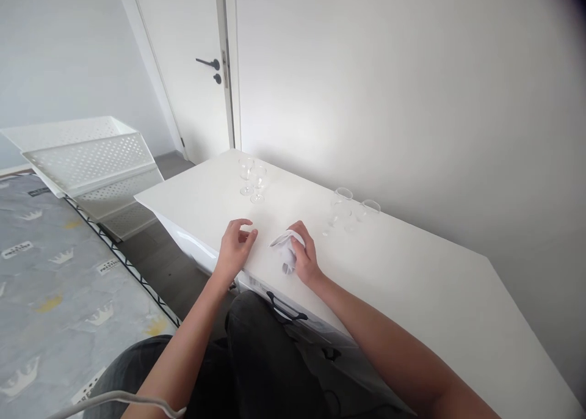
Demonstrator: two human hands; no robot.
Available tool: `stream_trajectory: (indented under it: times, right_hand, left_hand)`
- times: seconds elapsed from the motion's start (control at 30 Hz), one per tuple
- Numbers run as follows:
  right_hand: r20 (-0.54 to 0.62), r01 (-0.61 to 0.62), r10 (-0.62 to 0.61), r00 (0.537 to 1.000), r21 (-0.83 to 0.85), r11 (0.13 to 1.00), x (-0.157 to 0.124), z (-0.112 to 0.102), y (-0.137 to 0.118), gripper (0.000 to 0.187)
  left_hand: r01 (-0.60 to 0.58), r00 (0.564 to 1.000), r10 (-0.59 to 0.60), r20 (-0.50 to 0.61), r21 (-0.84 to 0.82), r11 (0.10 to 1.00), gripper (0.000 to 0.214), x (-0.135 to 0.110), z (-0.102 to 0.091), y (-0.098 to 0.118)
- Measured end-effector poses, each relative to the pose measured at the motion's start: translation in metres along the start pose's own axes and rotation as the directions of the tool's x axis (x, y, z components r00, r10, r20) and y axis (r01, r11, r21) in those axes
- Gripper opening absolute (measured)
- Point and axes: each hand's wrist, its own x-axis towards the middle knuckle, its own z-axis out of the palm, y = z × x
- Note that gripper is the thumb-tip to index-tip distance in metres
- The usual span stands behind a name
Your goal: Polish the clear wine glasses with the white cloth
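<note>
My right hand [306, 255] is closed around a crumpled white cloth [284, 248], held low over the white tabletop near its front edge. Part of the cloth hangs below the fingers; whether anything is inside its folds cannot be seen. To the left, my left hand [237, 243] hovers at the same edge, fingers loosely curled and thumb apart, with nothing visible in it. Beyond that hand stand two clear stemmed glasses, one [246, 170] slightly behind the other [258, 178]. Farther right, behind my right hand, more clear glassware [342, 206] sits near the wall, its outlines faint.
The white cabinet top [403, 284] runs along the wall, with dark handles [286, 309] on its front by my knees. On the left are a patterned grey mattress [68, 284] and a tilted white perforated basket [96, 162]. A white door [183, 46] stands behind.
</note>
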Motion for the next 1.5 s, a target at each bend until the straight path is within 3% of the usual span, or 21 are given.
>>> stream_trajectory:
  times: [0.07, 0.13, 0.3, 0.4, 0.57, 0.83, 1.03, 1.2, 1.27, 1.33, 1.4, 1.43, 1.5]
  right_hand:
    - [-0.032, -0.205, 0.212, 0.977, 0.142, 0.968, 0.0, 0.001, 0.005, 0.036]
    - [-0.043, -0.317, 0.336, 0.941, 0.24, 0.918, 0.0, 0.003, 0.01, 0.039]
    - [-0.047, -0.358, 0.41, 0.911, 0.405, 0.842, 0.004, 0.007, 0.019, 0.04]
    - [-0.034, -0.361, 0.429, 0.903, 0.481, 0.799, 0.007, 0.007, 0.018, 0.04]
    - [-0.133, -0.381, 0.511, 0.849, 0.516, 0.768, 0.008, 0.011, 0.018, 0.047]
    - [-0.081, -0.355, 0.454, 0.887, 0.508, 0.785, 0.01, 0.012, 0.014, 0.047]
    - [-0.113, -0.296, 0.377, 0.919, 0.433, 0.852, 0.011, 0.013, 0.008, 0.049]
    - [-0.154, -0.158, 0.222, 0.963, 0.347, 0.924, 0.007, -0.001, -0.001, 0.052]
    - [-0.208, -0.026, 0.075, 0.975, 0.226, 0.974, 0.002, -0.01, -0.002, 0.047]
    - [-0.214, 0.183, -0.18, 0.96, -0.008, 0.983, -0.005, -0.016, -0.003, 0.04]
    - [-0.049, 0.402, -0.417, 0.907, -0.185, 0.897, -0.015, -0.015, -0.008, 0.035]
    - [0.082, 0.483, -0.477, 0.875, -0.187, 0.855, -0.02, -0.01, -0.013, 0.033]
    - [0.336, 0.528, -0.476, 0.813, -0.078, 0.846, -0.028, 0.005, -0.025, 0.031]
  left_hand:
    - [0.121, 0.992, -0.124, -0.035, -0.075, 0.99, 0.044, 0.026, 0.006, -0.001]
    - [0.147, 0.985, -0.156, -0.074, -0.114, 0.982, 0.047, 0.052, 0.011, -0.001]
    - [0.166, 0.973, -0.19, -0.128, -0.183, 0.969, 0.048, 0.093, 0.025, -0.002]
    - [0.168, 0.974, -0.202, -0.107, -0.262, 0.95, 0.056, 0.1, 0.033, -0.004]
    - [0.14, 0.985, -0.169, -0.028, -0.443, 0.886, 0.069, 0.105, 0.044, -0.002]
    - [0.097, 0.995, -0.079, 0.056, -0.6, 0.794, 0.072, 0.097, 0.044, -0.003]
    - [0.089, 0.993, -0.031, 0.113, -0.557, 0.826, 0.058, 0.073, 0.048, 0.006]
    - [0.017, 1.0, -0.011, 0.015, -0.558, 0.829, 0.058, 0.047, 0.044, 0.02]
    - [-0.027, 0.998, -0.009, -0.061, -0.565, 0.825, 0.057, 0.027, 0.039, 0.024]
    - [-0.056, 0.993, -0.013, -0.117, -0.565, 0.823, 0.057, 0.0, 0.029, 0.026]
    - [-0.057, 0.99, -0.027, -0.14, -0.559, 0.827, 0.058, -0.032, 0.015, 0.024]
    - [-0.052, 0.988, -0.037, -0.148, -0.555, 0.83, 0.06, -0.048, 0.007, 0.021]
    - [-0.047, 0.974, -0.085, -0.212, -0.551, 0.833, 0.065, -0.079, -0.012, 0.015]
